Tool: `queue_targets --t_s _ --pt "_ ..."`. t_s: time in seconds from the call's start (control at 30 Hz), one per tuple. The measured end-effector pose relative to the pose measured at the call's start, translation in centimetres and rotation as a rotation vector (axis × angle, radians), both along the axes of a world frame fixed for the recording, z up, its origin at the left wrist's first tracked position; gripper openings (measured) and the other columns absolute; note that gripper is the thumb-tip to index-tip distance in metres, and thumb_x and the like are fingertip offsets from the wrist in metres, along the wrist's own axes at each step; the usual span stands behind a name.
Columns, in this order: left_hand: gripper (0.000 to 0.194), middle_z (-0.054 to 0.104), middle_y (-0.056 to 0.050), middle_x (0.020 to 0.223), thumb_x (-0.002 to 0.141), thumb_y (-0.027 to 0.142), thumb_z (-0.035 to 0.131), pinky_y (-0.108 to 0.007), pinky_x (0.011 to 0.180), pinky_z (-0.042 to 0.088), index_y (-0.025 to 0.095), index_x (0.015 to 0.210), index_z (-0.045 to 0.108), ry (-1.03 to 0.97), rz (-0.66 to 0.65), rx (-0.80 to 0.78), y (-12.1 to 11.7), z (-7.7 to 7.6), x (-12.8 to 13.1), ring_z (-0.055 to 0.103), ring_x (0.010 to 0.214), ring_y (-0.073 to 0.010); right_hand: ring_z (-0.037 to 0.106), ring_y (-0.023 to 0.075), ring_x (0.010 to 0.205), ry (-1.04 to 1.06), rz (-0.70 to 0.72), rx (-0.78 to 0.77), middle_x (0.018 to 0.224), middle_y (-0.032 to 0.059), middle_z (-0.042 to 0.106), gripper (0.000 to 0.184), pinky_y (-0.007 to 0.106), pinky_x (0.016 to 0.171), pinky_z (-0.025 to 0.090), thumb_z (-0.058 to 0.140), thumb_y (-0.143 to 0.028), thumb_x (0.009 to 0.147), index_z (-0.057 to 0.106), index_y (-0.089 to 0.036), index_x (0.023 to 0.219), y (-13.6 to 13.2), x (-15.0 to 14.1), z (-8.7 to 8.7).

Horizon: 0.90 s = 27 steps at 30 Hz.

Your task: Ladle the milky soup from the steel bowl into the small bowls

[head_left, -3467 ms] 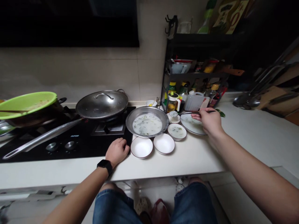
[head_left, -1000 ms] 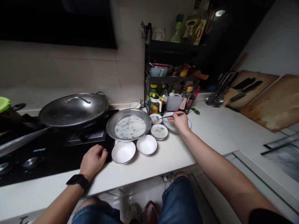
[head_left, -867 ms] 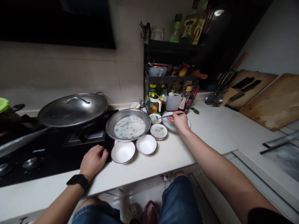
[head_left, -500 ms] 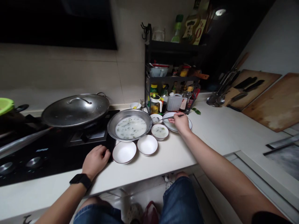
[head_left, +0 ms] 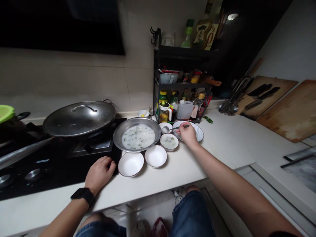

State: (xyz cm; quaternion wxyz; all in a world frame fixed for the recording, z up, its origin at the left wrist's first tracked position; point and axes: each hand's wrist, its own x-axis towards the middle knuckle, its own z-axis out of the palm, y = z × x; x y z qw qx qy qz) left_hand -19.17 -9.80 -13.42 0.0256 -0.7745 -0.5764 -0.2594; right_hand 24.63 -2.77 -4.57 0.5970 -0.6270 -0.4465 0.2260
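My right hand [head_left: 187, 135] has a narrow grip on a thin steel spoon [head_left: 176, 127], pinched between fingers and thumb, with the hand over a round white plate with a blue-patterned rim [head_left: 197, 133]. The spoon's bowl sits down at a small white dish [head_left: 161, 125], right beside the plate, so it's tight there. Just in front, a small white bowl of milky soup [head_left: 169, 141] nearly touches the plate's edge.

My left hand [head_left: 100, 174] rests loosely curled, holding nothing I can see, on the edge of the black glass hob [head_left: 56, 177] where it meets the white table [head_left: 172, 179], just beside a wide white bowl [head_left: 130, 164]. A second wide white bowl [head_left: 155, 156] sits next to that one, both close to the table's front edge. Behind them, a big steel basin of milky soup with green bits [head_left: 117, 140] butts up against the hob, near a lidded steel wok [head_left: 79, 118]. The table runs on well to the right of the plate.
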Motion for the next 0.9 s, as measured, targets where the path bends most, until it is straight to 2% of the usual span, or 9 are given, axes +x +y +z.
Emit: queue_targets --t_s 0.1,0.3,0.37,0.47,0.67,0.83,0.9 --pt "0.035 0.065 -0.004 0.077 0.099 0.044 0.044 -0.036 0.075 0.048 0.025 0.071 0.057 -0.014 -0.010 -0.007 0.0 0.0 -0.2 0.064 0.078 -0.0232 0.077 0.0245 0.069 -0.141 0.021 0.031 0.067 -0.0004 0.071 0.006 0.034 0.065 0.060 0.058 -0.023 0.084 0.056 -0.027 0.087 -0.5 -0.5 0.0" --pt "0.040 0.069 -0.006 0.076 0.094 0.050 0.046 -0.037 0.072 0.051 0.026 0.069 0.063 -0.031 0.004 -0.014 0.2 -0.2 -0.5 0.067 0.076 -0.0242 0.070 0.0254 0.083 -0.420 0.062 0.105 0.081 0.0042 0.071 0.007 0.039 0.084 0.055 0.057 -0.019 0.084 0.058 -0.027 0.084 -1.5 -2.2 0.6" --pt "0.041 0.071 -0.007 0.079 0.093 0.052 0.045 -0.038 0.074 0.052 0.025 0.071 0.066 -0.042 0.016 -0.023 0.3 -0.1 -0.6 0.068 0.078 -0.0247 0.068 0.0251 0.084 -0.481 0.060 0.117 0.084 0.0057 0.071 0.008 0.038 0.085 0.054 0.055 -0.018 0.085 0.057 -0.026 0.084 -1.7 -2.8 0.7" --pt "0.042 0.073 -0.007 0.080 0.093 0.052 0.045 -0.037 0.072 0.053 0.025 0.070 0.068 -0.028 0.030 -0.119 0.4 -0.2 -0.8 0.069 0.077 -0.0239 0.067 0.0246 0.084 -0.546 0.046 0.121 0.087 0.0074 0.071 0.009 0.037 0.082 0.052 0.053 -0.016 0.087 0.057 -0.025 0.086 -1.7 -3.3 0.6" --pt "0.044 0.076 -0.006 0.085 0.092 0.057 0.043 -0.041 0.072 0.056 0.029 0.068 0.068 -0.030 0.058 -0.121 0.9 -1.1 -1.5 0.070 0.082 -0.0280 0.066 0.0236 0.089 -0.603 0.048 0.107 0.091 0.0081 0.071 0.009 0.034 0.084 0.051 0.056 -0.015 0.088 0.059 -0.023 0.089 -1.8 -3.8 0.1" --pt "0.042 0.077 -0.009 0.093 0.091 0.053 0.045 -0.040 0.077 0.055 0.025 0.073 0.070 -0.006 0.055 -0.130 0.5 -0.4 -1.0 0.071 0.087 -0.0271 0.067 0.0237 0.091 -0.529 0.071 0.106 0.091 0.0077 0.071 0.009 0.035 0.088 0.051 0.056 -0.015 0.087 0.059 -0.024 0.087 -2.0 -4.1 0.3" --pt "0.041 0.075 -0.009 0.088 0.092 0.051 0.044 -0.039 0.077 0.054 0.024 0.074 0.070 0.006 0.047 -0.099 0.3 -0.1 -0.7 0.070 0.085 -0.0259 0.068 0.0244 0.090 -0.460 0.070 0.103 0.088 0.0071 0.072 0.009 0.037 0.089 0.052 0.057 -0.016 0.086 0.058 -0.024 0.085 -2.0 -3.9 0.5"
